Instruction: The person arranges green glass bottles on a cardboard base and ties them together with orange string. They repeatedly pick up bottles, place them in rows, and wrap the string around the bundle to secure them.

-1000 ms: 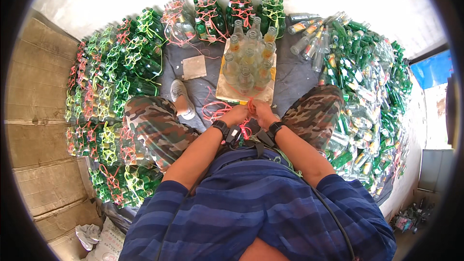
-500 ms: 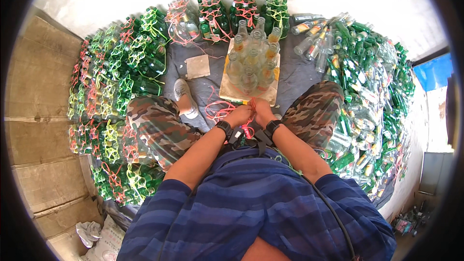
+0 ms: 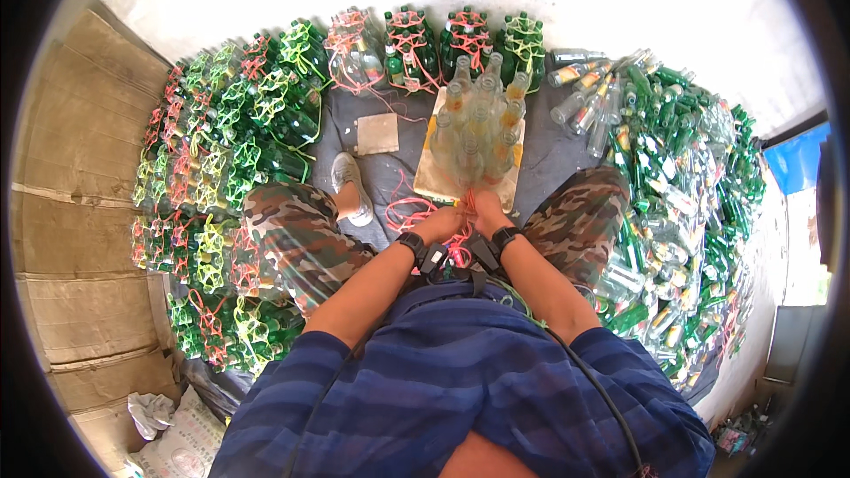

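My left hand [image 3: 442, 224] and my right hand [image 3: 490, 215] are close together in front of my lap, fingers closed on pinkish-red plastic string [image 3: 405, 213]. Some of that string shows between the hands, and loose loops lie to the left of my left hand. Just beyond my hands, a tight group of clear glass bottles [image 3: 471, 152] stands upright on a pale yellowish board [image 3: 428, 173]. Several of the bottles have yellowish parts showing through the glass. My fingertips are partly hidden, so how the string runs through them is unclear.
Bundles of green bottles tied with string [image 3: 288, 93] fill the left side, and more tied bundles [image 3: 411, 42] line the white wall. Loose bottles [image 3: 664, 177] are heaped at right. A square cardboard piece [image 3: 378, 134] lies on the dark ground sheet [image 3: 336, 128] near my shoe [image 3: 352, 188].
The whole view has shifted slightly, so the scene sits a little lower and farther right. Both hands stay together at the string, with only a small shift of the fingers.
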Motion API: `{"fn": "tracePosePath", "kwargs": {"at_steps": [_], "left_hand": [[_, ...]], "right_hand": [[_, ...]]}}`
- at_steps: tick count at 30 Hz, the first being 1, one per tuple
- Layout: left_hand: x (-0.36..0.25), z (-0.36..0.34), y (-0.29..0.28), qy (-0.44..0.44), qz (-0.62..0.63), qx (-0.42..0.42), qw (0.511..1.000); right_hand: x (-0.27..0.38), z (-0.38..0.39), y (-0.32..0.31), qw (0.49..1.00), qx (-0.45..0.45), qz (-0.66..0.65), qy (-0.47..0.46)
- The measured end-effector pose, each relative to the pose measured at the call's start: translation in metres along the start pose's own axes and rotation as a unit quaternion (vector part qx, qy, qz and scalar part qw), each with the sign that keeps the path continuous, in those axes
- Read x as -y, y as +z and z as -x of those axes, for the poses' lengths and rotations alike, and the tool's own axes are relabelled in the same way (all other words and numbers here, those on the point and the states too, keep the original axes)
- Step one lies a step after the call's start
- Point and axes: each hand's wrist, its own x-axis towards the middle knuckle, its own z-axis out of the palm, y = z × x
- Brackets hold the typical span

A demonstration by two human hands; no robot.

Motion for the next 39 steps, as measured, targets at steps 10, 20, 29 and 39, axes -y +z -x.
{"fn": "tracePosePath", "kwargs": {"at_steps": [10, 20, 29, 39], "left_hand": [[-0.048, 0.012, -0.065, -0.154, 0.056, 0.138, 0.977], [-0.097, 0.022, -0.183, -0.176, -0.116, 0.004, 0.978], [-0.13, 0.033, -0.215, -0.104, -0.173, -0.176, 0.963], [-0.128, 0.025, -0.203, -0.097, -0.055, -0.211, 0.971]], "right_hand": [[-0.014, -0.004, -0.021, 0.938, 0.063, 0.229, -0.251], [0.04, 0.069, 0.021, 0.992, 0.005, 0.125, -0.016], [0.047, 0.074, -0.003, 0.877, 0.01, 0.429, -0.217], [0.116, 0.148, 0.033, 0.761, 0.014, 0.599, -0.248]]}}
